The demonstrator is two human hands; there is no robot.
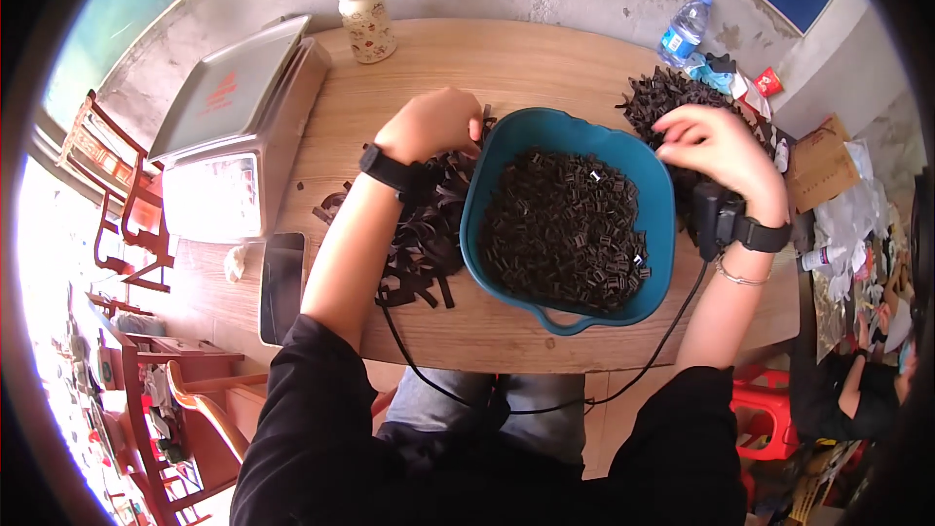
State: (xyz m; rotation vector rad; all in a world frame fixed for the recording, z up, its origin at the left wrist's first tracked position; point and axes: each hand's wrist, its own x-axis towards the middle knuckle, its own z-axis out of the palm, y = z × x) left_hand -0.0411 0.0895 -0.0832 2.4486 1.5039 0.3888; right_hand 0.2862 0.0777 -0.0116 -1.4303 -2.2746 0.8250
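Note:
A teal plastic basin (472, 224) with a loop handle stands mid-table, filled with many small black plastic buckles (560, 229). My left hand (429, 125) is at the basin's upper left rim, above a loose pile of dark flat straps (424, 239). Its fingers bend downward and close together; a dark bit shows by the fingertips, but what they hold is hidden. Beyond the right rim is my right hand (716, 146), fingers loosely curved and apart, with nothing visible between them. A heap of dark strap pieces (672, 97) lies just behind and below it.
A lidded clear plastic box (243, 127) and a dark phone-like slab (282, 278) occupy the left. At the back stand a red-capped bottle (367, 24) and a clear water bottle (686, 29). A black cable (429, 380) hangs between my wrists, across the table's front edge.

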